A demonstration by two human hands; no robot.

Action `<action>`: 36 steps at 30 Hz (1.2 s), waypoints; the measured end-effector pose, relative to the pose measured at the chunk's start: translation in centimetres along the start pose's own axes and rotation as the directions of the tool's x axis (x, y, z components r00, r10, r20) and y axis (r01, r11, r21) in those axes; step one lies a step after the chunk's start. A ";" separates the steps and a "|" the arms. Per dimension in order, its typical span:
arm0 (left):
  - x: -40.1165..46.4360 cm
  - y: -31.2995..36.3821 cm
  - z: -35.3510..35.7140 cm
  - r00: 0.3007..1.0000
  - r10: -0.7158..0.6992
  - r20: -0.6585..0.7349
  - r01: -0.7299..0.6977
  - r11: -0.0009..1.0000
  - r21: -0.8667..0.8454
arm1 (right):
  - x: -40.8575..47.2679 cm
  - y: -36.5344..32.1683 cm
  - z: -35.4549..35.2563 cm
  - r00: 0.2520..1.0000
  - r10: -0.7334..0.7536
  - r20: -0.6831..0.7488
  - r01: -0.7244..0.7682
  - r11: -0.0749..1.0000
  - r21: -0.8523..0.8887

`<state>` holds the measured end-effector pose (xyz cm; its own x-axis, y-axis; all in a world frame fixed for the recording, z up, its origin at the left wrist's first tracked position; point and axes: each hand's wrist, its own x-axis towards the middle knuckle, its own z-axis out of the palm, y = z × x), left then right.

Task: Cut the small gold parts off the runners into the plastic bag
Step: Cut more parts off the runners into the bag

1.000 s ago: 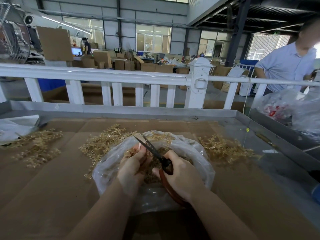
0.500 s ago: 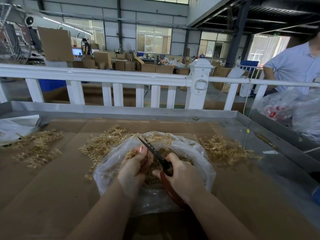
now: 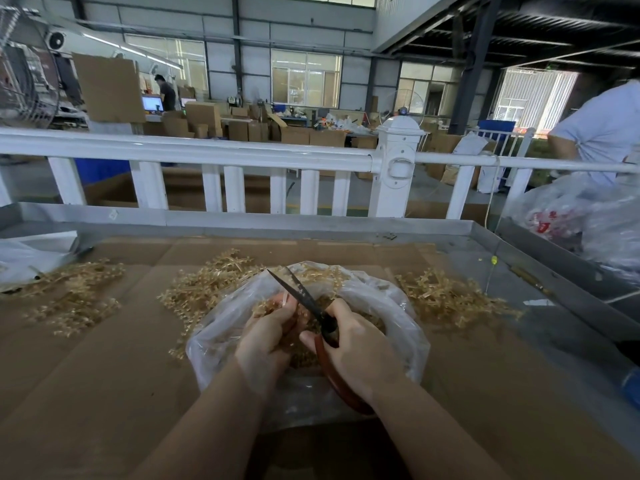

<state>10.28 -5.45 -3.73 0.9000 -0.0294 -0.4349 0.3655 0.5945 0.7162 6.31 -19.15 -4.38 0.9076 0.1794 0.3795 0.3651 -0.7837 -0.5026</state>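
Note:
A clear plastic bag [image 3: 398, 306] lies open on the cardboard in front of me, holding loose small gold parts [image 3: 374, 322]. Over its mouth my left hand [image 3: 266, 336] pinches a gold runner [image 3: 268, 304]; most of the runner is hidden by my fingers. My right hand [image 3: 360, 355] grips dark scissors [image 3: 304, 299] with red-brown handles. The blades are slightly apart and point up and left, right beside the left fingertips.
Heaps of gold runners lie on the cardboard: one at left [image 3: 72, 296], one behind the bag [image 3: 207, 285], one at right [image 3: 446, 296]. A metal tray wall [image 3: 277, 225] and a white railing [image 3: 207, 150] bound the far side. A person [image 3: 602, 129] stands by plastic bags [image 3: 581, 223] at right.
The scissor blades have shifted slightly and now stand a little apart near the left fingertips. Both hands stay over the bag. The person at right has moved further right.

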 end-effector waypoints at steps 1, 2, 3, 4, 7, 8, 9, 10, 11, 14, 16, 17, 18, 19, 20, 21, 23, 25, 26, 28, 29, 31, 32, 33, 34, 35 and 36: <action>0.1 0.0 0.0 1.000 -0.008 -0.001 0.008 1.000 0.017 | 0.0 0.0 0.0 1.000 0.001 -0.001 -0.001 1.000 0.001; 0.3 0.0 -0.1 1.000 -0.016 -0.002 0.016 0.999 0.040 | 0.0 0.0 0.1 1.000 -0.002 -0.004 0.002 1.000 0.000; 0.5 0.0 -0.2 1.000 -0.022 -0.006 0.023 0.998 0.057 | 0.0 0.1 0.1 1.000 -0.009 -0.008 0.009 1.000 -0.005; 0.6 0.0 -0.3 1.000 -0.026 -0.014 0.027 0.998 0.060 | 0.1 0.0 0.1 1.000 -0.018 -0.012 0.018 1.000 -0.010; 1.1 0.0 -0.3 0.998 -0.025 -0.049 0.026 1.000 0.017 | 0.1 0.0 0.1 0.999 -0.032 -0.020 0.032 0.999 -0.013; 1.1 0.0 -0.2 0.998 -0.028 -0.061 0.028 1.000 0.007 | 0.1 0.0 0.1 0.999 -0.033 -0.022 0.033 0.999 -0.013; 1.0 0.0 -0.2 0.997 -0.032 -0.069 0.032 0.999 -0.005 | 0.1 0.0 0.1 0.999 -0.034 -0.024 0.033 0.999 -0.013; 1.0 0.0 -0.2 0.997 -0.036 -0.069 0.034 0.999 -0.021 | 0.1 -0.1 0.1 0.999 -0.036 -0.025 0.035 0.999 -0.014; 1.0 0.0 -0.2 0.997 -0.035 -0.063 0.033 0.999 -0.033 | 0.1 -0.1 0.1 0.999 -0.039 -0.026 0.039 0.999 -0.014; 0.7 0.1 -0.2 0.999 -0.036 -0.040 0.035 0.999 -0.027 | 0.1 -0.2 0.1 0.999 -0.043 -0.032 0.042 0.999 -0.006; 0.7 0.1 -0.3 0.999 -0.035 -0.028 0.034 0.999 -0.018 | 0.1 -0.3 0.1 0.999 -0.031 -0.030 0.031 0.999 0.006; 0.7 0.1 -0.3 0.999 -0.033 -0.029 0.033 0.999 -0.008 | 0.1 -0.3 0.1 0.999 -0.026 -0.023 0.026 1.000 0.011; 0.6 0.2 -0.3 0.999 -0.037 -0.025 0.037 0.999 0.003 | 0.1 -0.4 0.1 1.000 -0.024 -0.016 0.024 1.000 0.014; 0.5 0.2 -0.3 0.999 -0.043 -0.019 0.043 0.999 0.008 | 0.1 -0.4 0.1 1.000 -0.024 -0.010 0.024 1.000 0.013; 0.4 0.2 -0.3 0.998 -0.051 -0.020 0.051 0.999 0.010 | 0.1 -0.5 0.1 1.000 -0.027 -0.007 0.027 1.000 0.010; 0.3 0.2 -0.2 0.998 -0.057 -0.027 0.057 0.998 -0.001 | 0.0 -0.5 0.0 0.999 -0.032 -0.005 0.032 0.999 0.004; 0.2 0.4 -0.1 0.997 -0.060 -0.055 0.060 0.998 -0.010 | 0.0 -0.5 0.0 0.999 -0.037 -0.005 0.037 0.999 -0.015; -0.2 0.5 0.0 0.997 -0.063 -0.042 0.063 0.998 0.011 | 0.0 -0.4 -0.1 1.000 -0.026 0.002 0.026 1.000 -0.016; -0.3 0.4 0.0 0.997 -0.063 -0.037 0.063 0.998 0.004 | -0.1 -0.3 -0.1 1.000 -0.022 0.007 0.022 1.000 -0.015; -0.8 0.4 -0.1 0.998 -0.055 0.010 0.055 0.998 -0.036 | -0.1 -0.3 -0.1 1.000 -0.017 0.008 0.018 1.000 -0.022; -0.8 0.4 -0.3 0.999 -0.038 0.031 0.040 0.997 -0.062 | -0.1 -0.2 -0.1 1.000 -0.016 0.005 0.016 1.000 -0.026; -0.6 0.2 -0.8 0.997 -0.002 0.080 0.010 0.994 -0.107 | -0.2 -0.2 0.0 1.000 -0.020 -0.008 0.020 0.999 -0.032; -0.5 0.2 -0.6 0.995 0.005 0.096 0.005 0.995 -0.101 | -0.3 -0.1 0.0 1.000 -0.026 -0.015 0.026 0.999 -0.040; -0.2 0.2 -0.8 0.997 -0.005 0.083 0.012 0.996 -0.086 | -0.3 -0.1 0.0 0.999 -0.033 -0.020 0.032 0.998 -0.050; 0.3 0.2 -0.9 0.997 -0.053 0.048 0.059 0.986 -0.154 | -0.3 0.0 0.0 0.999 -0.040 -0.025 0.038 0.998 -0.056; 0.4 0.5 -1.0 0.998 -0.062 -0.003 0.059 0.970 -0.237 | -0.4 0.0 0.0 0.999 -0.045 -0.030 0.043 0.997 -0.057; 0.8 0.5 -1.0 0.999 -0.035 -0.006 0.033 0.977 -0.208 | -0.4 0.0 -0.1 0.998 -0.049 -0.037 0.047 0.997 -0.058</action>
<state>10.90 -4.36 -4.29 0.8852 -0.0458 -0.4629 0.3377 0.7476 0.5719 5.95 -19.28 -4.50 0.8803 0.1953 0.4324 0.3945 -0.8075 -0.4386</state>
